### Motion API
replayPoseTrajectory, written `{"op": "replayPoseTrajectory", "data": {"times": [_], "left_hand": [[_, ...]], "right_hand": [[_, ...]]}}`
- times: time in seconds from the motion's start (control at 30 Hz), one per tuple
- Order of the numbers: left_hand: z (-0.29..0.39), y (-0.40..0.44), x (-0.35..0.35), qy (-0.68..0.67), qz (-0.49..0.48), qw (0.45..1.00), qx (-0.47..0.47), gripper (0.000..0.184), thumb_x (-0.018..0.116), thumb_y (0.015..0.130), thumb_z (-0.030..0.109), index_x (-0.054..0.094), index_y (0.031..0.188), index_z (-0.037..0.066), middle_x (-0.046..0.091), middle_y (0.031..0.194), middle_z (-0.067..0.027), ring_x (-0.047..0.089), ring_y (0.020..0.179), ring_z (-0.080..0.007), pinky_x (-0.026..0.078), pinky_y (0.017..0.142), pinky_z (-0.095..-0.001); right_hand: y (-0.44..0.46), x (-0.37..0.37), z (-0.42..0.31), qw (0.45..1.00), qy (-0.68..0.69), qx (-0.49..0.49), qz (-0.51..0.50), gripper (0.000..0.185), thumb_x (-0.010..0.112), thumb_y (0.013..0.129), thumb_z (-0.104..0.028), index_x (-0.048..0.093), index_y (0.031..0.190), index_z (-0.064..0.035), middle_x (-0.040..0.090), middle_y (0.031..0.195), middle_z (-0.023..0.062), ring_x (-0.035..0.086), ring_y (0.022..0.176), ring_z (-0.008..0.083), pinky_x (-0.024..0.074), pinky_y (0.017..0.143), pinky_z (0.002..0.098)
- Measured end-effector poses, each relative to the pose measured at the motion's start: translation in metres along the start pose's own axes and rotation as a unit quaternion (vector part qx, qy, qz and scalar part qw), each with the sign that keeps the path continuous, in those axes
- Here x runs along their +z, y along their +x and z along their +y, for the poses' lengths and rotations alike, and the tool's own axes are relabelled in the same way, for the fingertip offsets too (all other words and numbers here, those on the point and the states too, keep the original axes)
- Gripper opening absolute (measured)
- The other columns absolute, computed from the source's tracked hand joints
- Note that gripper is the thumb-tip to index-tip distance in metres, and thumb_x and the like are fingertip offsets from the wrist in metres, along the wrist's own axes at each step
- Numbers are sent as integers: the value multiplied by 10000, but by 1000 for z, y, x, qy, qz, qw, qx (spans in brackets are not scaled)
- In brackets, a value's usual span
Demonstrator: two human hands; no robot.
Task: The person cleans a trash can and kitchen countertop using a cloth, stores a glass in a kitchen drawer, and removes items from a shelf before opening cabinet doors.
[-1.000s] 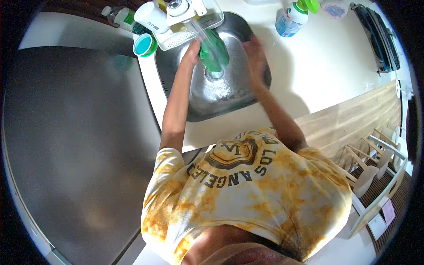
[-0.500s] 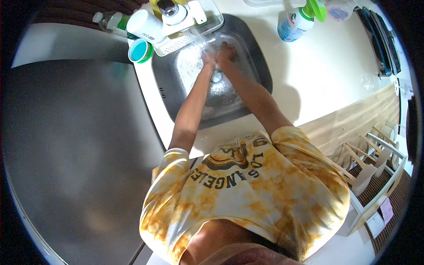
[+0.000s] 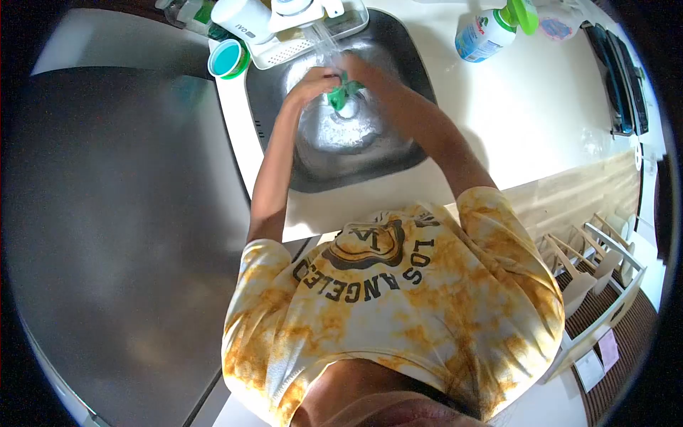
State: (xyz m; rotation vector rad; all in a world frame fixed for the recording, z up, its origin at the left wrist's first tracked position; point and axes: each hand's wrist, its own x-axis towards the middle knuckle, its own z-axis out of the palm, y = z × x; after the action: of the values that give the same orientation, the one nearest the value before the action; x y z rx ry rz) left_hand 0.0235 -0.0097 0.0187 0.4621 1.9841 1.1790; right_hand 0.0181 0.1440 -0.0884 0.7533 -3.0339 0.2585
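My left hand (image 3: 313, 84) is over the dark sink (image 3: 324, 179), its fingers closed on one side of a crumpled green cloth (image 3: 337, 98). My right hand (image 3: 353, 70) grips the other side, its fingers partly hidden by the wrist and the stream. Running water (image 3: 324, 41) falls from the tap area right beside both hands. Below the cloth lies the sink drain (image 3: 347, 109), with wet, shiny metal around it.
Behind the sink's left corner stand a white cylindrical container (image 3: 242, 20), a teal-lined tub (image 3: 227, 58) and a white tray (image 3: 276, 54). A blue-and-white bottle with a green top (image 3: 486, 35) stands on the right counter (image 3: 533, 107). A dark panel (image 3: 128, 213) fills the left.
Both hands have drawn back slightly and the left has moved leftward. The green cloth, barely visible before, now shows between them. The view has shifted a little.
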Motion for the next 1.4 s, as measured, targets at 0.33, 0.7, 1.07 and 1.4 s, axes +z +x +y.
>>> {"op": "replayPoseTrajectory", "data": {"times": [0.33,0.7,1.07,1.4], "left_hand": [[-39,38,-19,90,57,991,83,307,602,674,119,570,961,17,603,815,-66,554,679,-145,447,635,-278],[36,-9,-24,-257,-9,966,-3,164,498,748,101,485,890,20,522,689,-38,491,531,-89,436,484,-208],[-48,78,34,-358,144,922,-17,333,487,824,260,508,1001,-21,580,874,-131,585,688,-217,504,651,-333],[16,24,14,-35,61,997,31,172,488,724,68,545,871,1,533,727,-80,488,614,-143,417,539,-267]], "right_hand": [[7,-128,9,980,141,53,-129,470,650,609,-462,651,835,-50,608,857,149,584,747,229,453,679,355],[-39,-56,-73,493,753,332,282,489,373,862,-432,472,1131,-35,536,1027,88,511,951,207,389,833,308],[-42,8,-49,733,364,482,312,349,526,759,-243,527,1010,0,536,1026,188,521,933,336,401,796,390],[-34,0,-36,781,442,212,387,759,741,512,-201,413,1178,-43,446,1165,168,421,1094,307,321,934,400]]}}
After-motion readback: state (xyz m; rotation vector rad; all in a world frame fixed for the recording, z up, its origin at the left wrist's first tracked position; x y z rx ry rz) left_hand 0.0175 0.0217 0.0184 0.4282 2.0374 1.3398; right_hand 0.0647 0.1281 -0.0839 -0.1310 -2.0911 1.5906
